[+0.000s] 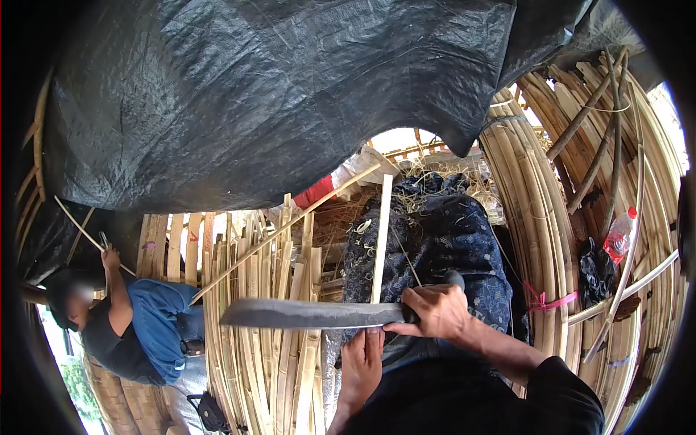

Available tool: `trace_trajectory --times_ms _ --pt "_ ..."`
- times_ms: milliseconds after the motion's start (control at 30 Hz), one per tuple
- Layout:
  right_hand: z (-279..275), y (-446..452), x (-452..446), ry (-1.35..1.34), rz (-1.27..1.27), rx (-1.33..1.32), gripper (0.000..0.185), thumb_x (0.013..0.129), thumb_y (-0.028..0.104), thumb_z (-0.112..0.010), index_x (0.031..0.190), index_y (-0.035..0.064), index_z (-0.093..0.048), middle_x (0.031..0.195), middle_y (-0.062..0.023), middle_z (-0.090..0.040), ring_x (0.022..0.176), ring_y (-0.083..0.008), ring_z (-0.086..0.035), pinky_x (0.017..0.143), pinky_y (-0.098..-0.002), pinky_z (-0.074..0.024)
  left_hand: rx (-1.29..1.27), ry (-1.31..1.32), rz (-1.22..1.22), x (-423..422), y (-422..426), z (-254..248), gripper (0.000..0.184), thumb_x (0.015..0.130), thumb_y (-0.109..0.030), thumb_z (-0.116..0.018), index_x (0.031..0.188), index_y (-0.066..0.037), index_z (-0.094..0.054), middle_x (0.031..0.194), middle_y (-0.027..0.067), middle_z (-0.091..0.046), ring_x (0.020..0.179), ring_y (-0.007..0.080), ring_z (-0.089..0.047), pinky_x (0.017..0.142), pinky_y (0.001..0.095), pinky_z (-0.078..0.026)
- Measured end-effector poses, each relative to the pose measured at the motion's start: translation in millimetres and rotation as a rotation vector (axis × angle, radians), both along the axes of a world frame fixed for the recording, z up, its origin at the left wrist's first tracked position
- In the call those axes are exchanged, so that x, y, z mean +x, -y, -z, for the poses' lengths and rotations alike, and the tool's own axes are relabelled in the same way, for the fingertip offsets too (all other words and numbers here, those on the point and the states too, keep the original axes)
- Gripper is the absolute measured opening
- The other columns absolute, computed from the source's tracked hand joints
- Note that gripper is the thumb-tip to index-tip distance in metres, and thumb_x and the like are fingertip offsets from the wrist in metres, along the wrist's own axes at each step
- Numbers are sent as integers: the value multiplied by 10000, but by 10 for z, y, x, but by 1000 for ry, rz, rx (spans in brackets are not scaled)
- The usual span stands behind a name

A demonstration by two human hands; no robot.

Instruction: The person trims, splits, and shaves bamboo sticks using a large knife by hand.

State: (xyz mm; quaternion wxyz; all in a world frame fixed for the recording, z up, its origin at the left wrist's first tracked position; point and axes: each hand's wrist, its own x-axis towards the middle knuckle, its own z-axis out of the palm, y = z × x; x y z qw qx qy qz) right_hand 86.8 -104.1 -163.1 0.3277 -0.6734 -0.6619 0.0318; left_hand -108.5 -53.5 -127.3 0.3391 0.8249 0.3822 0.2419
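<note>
My right hand [439, 312] is closed around the dark handle of a machete [304, 314]. Its long blade points left and lies across a pale bamboo strip [381, 239], close to my left hand. Just below the blade, my left hand [360, 361] pinches the strip's near end between its fingers. Away from me the strip runs over a dark blue patterned cloth [464, 243] that covers my lap. Whether the edge has bitten into the strip I cannot tell.
Split bamboo slats [264, 348] stand bundled at my left, and bamboo poles [533, 210] tied with pink string are at my right. A co-worker [134, 326] at far left holds a thin strip. Black tarpaulin [290, 94] hangs ahead. A plastic bottle [620, 235] rests at right.
</note>
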Motion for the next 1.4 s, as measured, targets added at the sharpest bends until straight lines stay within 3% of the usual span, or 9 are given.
trace_trajectory --times_ms 33,233,367,533,700,800,1033,1167,1400 --pt "-12 -45 69 49 -17 64 638 844 723 -676 764 94 -608 609 -15 -609 482 -196 -637 436 -328 -476 -467 84 -86 20 23 -86 336 1112 -184 -437 858 17 -526 643 117 -494 532 211 -493 531 370 -396" --pt "-45 -163 556 33 267 -60 586 852 700 -684 766 125 -609 619 -16 -653 457 -201 -633 446 -363 -435 -666 50 -113 -189 98 -119 453 1131 -312 -390 791 -39 -510 615 15 -408 542 99 -411 506 291 -331" --pt "-53 -93 297 105 93 64 602 834 707 -701 768 116 -607 608 -18 -639 465 -209 -631 469 -360 -456 -626 51 -72 4 39 -150 401 1126 -223 -380 801 -18 -492 606 84 -424 510 182 -434 516 355 -354" --pt "-47 -177 577 -9 347 -58 588 870 679 -683 752 109 -599 574 -66 -637 464 -232 -648 459 -364 -503 -613 -41 -50 -110 116 -172 429 1128 -261 -382 786 -26 -491 598 70 -425 519 163 -426 525 326 -353" --pt "-19 -81 317 132 -13 149 605 857 725 -663 735 135 -604 577 -4 -580 478 -202 -628 424 -339 -464 -711 68 -122 -68 85 -129 465 1134 -332 -370 774 -55 -468 614 -12 -368 534 68 -345 497 262 -283" --pt "-88 -163 588 138 232 19 611 852 714 -675 734 118 -609 581 -52 -634 438 -236 -615 424 -380 -458 -512 51 -76 -142 143 -102 466 1133 -346 -377 769 -66 -460 610 -16 -372 527 64 -334 487 255 -262" --pt "-31 -109 439 174 32 146 608 830 737 -680 748 137 -624 596 -8 -616 474 -189 -632 454 -339 -480 -631 55 -95 -144 130 -104 451 1133 -323 -379 773 -63 -460 604 -15 -381 510 63 -352 484 257 -267" --pt "11 -247 827 97 350 -62 625 827 741 -674 765 122 -611 604 -59 -659 464 -221 -646 433 -382 -469 -761 99 -109 -281 237 -102 442 1133 -342 -389 786 -73 -447 605 -30 -350 506 54 -323 474 250 -245" --pt "-43 -205 770 228 74 140 636 821 753 -673 765 123 -617 612 -19 -643 481 -200 -641 432 -344 -468 -955 200 -113 -302 187 -115 447 1133 -363 -384 788 -82 -427 608 -45 -317 487 47 -288 448 253 -218"
